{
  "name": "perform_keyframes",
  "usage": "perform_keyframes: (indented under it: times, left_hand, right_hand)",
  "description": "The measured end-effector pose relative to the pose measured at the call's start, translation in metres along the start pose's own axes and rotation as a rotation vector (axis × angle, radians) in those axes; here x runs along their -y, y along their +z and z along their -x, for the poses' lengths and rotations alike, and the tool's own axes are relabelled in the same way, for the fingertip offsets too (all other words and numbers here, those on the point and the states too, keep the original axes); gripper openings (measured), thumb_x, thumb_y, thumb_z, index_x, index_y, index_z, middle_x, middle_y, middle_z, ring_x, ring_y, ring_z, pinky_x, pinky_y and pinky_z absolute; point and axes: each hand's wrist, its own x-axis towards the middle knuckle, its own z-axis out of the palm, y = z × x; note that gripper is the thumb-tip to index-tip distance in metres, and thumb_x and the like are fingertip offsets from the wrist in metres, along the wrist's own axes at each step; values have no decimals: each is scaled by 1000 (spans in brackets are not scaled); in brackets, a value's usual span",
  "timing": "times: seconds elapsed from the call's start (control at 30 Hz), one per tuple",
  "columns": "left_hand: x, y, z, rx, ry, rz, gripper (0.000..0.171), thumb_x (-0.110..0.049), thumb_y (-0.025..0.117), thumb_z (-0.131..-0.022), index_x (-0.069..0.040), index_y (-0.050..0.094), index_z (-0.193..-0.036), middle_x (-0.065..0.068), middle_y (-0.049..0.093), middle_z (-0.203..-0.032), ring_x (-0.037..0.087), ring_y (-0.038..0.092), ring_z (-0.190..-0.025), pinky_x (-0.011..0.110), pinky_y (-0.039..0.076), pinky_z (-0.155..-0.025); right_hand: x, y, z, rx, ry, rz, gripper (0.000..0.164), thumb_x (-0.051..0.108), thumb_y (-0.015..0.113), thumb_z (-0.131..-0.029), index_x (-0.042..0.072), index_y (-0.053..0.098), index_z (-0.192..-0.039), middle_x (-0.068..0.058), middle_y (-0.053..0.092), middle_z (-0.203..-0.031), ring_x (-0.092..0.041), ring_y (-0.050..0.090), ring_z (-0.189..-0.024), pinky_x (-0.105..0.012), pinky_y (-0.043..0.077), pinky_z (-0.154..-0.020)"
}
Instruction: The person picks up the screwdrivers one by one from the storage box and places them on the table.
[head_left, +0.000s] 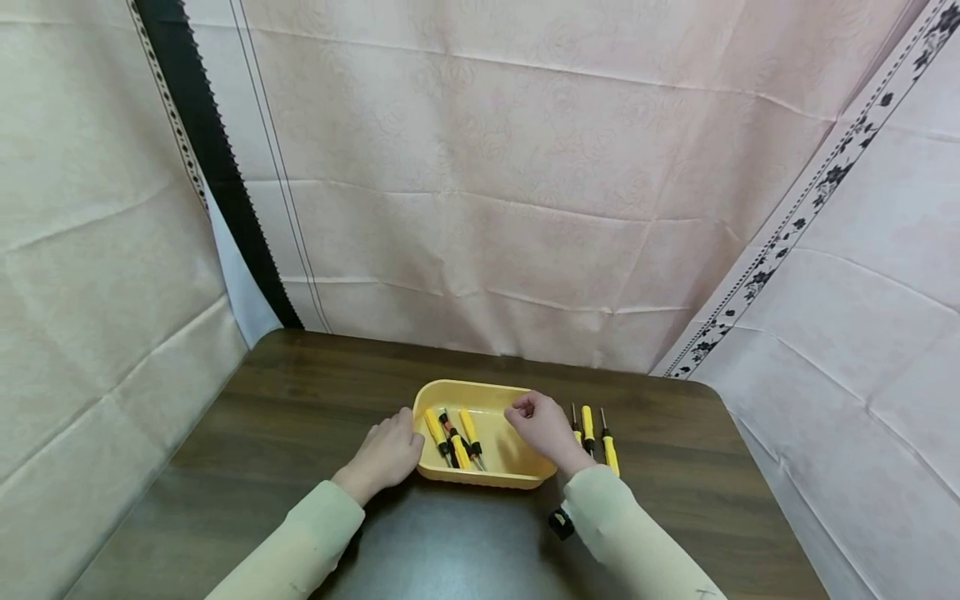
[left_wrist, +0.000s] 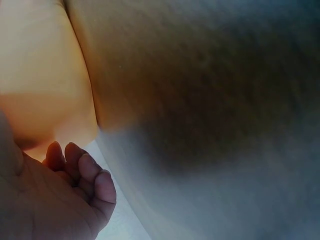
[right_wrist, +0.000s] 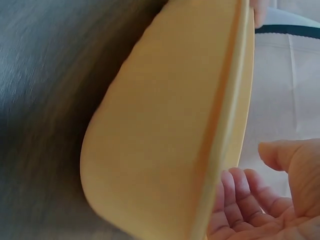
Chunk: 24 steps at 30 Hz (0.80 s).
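Hovering over the tray's [head_left: 487, 479] right end: right hand [head_left: 543, 427], thumb clear of loosely bent fingers, nothing visible in them; tray wall hides part of the fingers in right wrist view. Left hand [head_left: 386, 450] at tray's left end, fingers half bent, thumb hidden, can't tell if gripping. Yellow drivers [head_left: 470, 425] overlap in tray's left half, count unclear. Spare drivers [head_left: 588, 421] right of tray, partly blocked by right wrist.

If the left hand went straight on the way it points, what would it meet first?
Most likely the yellow tray: the left hand has its fingers at the left rim, though exact contact is unclear.
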Motion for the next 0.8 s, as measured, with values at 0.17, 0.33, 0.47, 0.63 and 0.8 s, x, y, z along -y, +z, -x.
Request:
perform_keyframes:
  times: [0.17,0.33,0.47,0.63,0.8]
  left_hand:
    - [-1,0,0,5,-7,-5,33,-24,43,-97,2,50,-117,2,50,-84,19,48,-74,42,40,-76]
    - [0,0,0,9,-9,-10,33,-24,42,-98,2,49,-118,3,50,-85,19,48,-75,42,40,-76]
    - [0,0,0,9,-9,-4,32,-23,43,-98,2,49,-116,2,49,-83,19,47,-73,41,39,-74]
    - [1,1,-1,7,-12,-3,32,-24,42,-98,1,50,-116,1,49,-82,18,47,-72,41,39,-73]
    - [0,2,0,8,-16,2,32,-24,41,-98,1,49,-117,1,49,-82,18,47,-71,40,39,-71]
  right_hand:
    - [3,14,-2,28,-31,16,19,20,69,-89,4,66,-96,-1,62,-82,-13,56,-70,-32,48,-67]
    - [7,24,-3,74,-39,51,18,20,69,-87,4,65,-94,-1,62,-80,-13,57,-70,-32,48,-66]
    - [9,30,-3,118,-24,47,17,21,68,-88,5,63,-93,-1,61,-82,-14,57,-73,-33,48,-67]
    - [9,34,-2,157,18,32,17,23,68,-88,8,62,-93,-2,61,-86,-16,57,-75,-33,48,-65]
    - [11,39,-2,165,35,57,17,23,70,-87,9,62,-92,-2,61,-87,-16,56,-74,-33,47,-64]
